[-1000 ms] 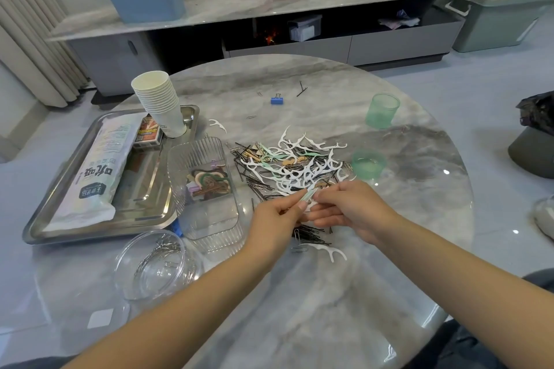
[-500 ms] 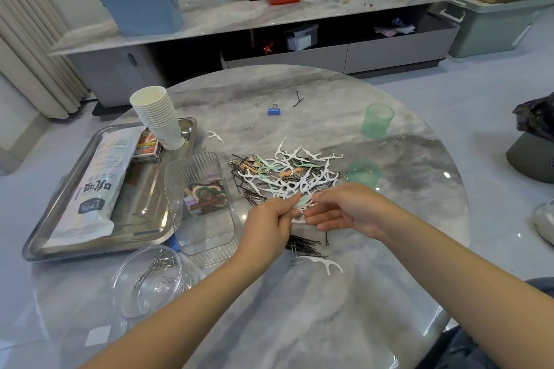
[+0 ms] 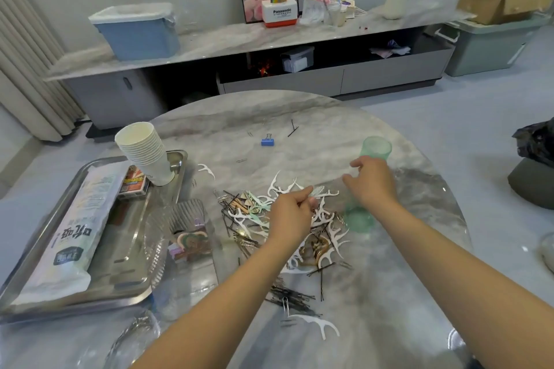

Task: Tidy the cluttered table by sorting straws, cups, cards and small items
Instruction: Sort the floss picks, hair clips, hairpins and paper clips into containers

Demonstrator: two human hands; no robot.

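While the round grey marble table [image 3: 299, 135] carries the whole scene, the landmark taken here is the loose heap of white plastic floss picks and black hairpins [image 3: 325, 231] near its middle. The left hand [image 3: 289, 213] lies over the heap's centre, thumb and forefinger closed in a pinch on a small pale-green floss pick [image 3: 317, 190]. That pick's long axis runs roughly level, pointing away from the fingers toward the right side of the heap (its far end is blurred). The right hand [image 3: 373, 183] hovers at the heap's right edge with fingers spread and loosely bent, gripping nothing; whether a fingertip touches the cup behind it cannot be told.

Beyond the heap to the right stands an upright translucent green plastic cup [image 3: 376, 148]. A second green plastic cup [image 3: 358, 220] sits just beside the heap's right edge, partly hidden by the right wrist. A single white floss pick [image 3: 320, 325] lies apart on the near side of the heap. A blue binder clip [image 3: 267, 142] lies on the far side. Left of the heap sits a clear ribbed plastic tray [image 3: 186, 219], and further left a stainless steel tray [image 3: 129, 287] holding a stack of white paper cups [image 3: 147, 153], tilted.
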